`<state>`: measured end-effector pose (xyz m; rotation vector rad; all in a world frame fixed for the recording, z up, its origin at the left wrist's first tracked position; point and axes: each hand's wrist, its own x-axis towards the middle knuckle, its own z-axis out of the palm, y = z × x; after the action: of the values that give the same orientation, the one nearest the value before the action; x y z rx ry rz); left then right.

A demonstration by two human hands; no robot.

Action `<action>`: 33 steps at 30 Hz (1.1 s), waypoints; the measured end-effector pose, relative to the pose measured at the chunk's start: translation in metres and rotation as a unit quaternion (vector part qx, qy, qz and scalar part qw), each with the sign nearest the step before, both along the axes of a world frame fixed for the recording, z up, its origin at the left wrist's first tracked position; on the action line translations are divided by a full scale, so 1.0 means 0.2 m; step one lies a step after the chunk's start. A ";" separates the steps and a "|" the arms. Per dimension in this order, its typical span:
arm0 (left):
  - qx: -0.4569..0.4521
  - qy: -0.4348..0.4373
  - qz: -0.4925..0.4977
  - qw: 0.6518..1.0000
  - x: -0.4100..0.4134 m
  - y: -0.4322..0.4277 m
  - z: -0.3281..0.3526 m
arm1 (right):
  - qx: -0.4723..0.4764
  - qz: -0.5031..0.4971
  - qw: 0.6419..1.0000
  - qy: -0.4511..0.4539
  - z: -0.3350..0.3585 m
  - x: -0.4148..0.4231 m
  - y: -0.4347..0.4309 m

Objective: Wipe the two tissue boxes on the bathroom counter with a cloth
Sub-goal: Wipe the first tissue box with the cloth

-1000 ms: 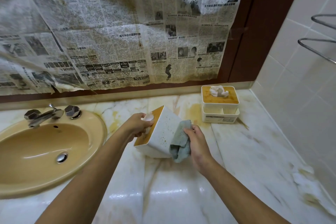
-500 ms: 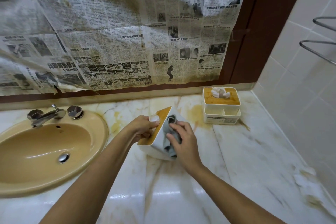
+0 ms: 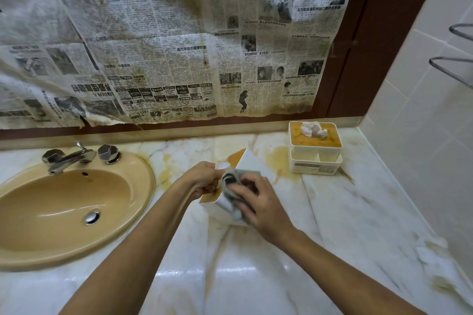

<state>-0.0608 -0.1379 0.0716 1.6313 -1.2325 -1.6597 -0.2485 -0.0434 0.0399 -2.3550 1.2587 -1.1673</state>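
Note:
A white tissue box with a wooden lid [image 3: 247,163] is tipped on its side over the marble counter [image 3: 345,212], lid facing left. My left hand [image 3: 203,180] grips it at the lid side. My right hand [image 3: 258,202] presses a grey-green cloth [image 3: 230,184] against the box's upturned white side, near its left edge. A second white tissue box [image 3: 316,148] stands upright at the back right, with a tissue poking out of its wooden lid and small compartments in front.
A tan sink [image 3: 64,202] with a chrome tap [image 3: 69,157] fills the left. Stained newspaper [image 3: 166,41] covers the mirror behind. A tiled wall [image 3: 422,110] with a metal rail [image 3: 455,66] closes the right side. Yellow stains mark the counter.
My right hand has moved the cloth from the box's lower right corner up and left across its white side. The left hand keeps the box tilted.

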 end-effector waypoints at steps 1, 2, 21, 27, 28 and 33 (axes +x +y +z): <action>-0.001 0.000 -0.008 1.000 0.00 0.00 0.00 | 0.012 -0.037 0.999 -0.021 0.00 -0.02 -0.04; 0.000 -0.001 -0.014 1.000 0.00 0.00 0.00 | 0.033 -0.083 0.995 -0.050 0.02 -0.03 -0.09; 0.003 0.004 -0.040 0.999 -0.01 -0.01 -0.01 | 0.092 -0.219 0.965 -0.113 0.05 -0.12 -0.23; -0.009 -0.011 -0.031 0.999 -0.02 -0.01 -0.02 | -0.005 -0.056 0.998 -0.020 -0.01 0.04 0.02; -0.010 -0.015 -0.035 0.999 -0.02 -0.01 -0.01 | -0.027 -0.017 0.999 0.011 -0.04 0.05 0.06; -0.039 -0.060 -0.075 0.995 0.03 0.00 0.04 | 0.006 0.063 0.997 0.040 -0.10 -0.06 0.08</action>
<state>-0.0554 -0.1372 0.0792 1.6468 -1.4933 -1.5996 -0.2611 -0.0270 0.0200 -2.4551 1.1203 -1.0346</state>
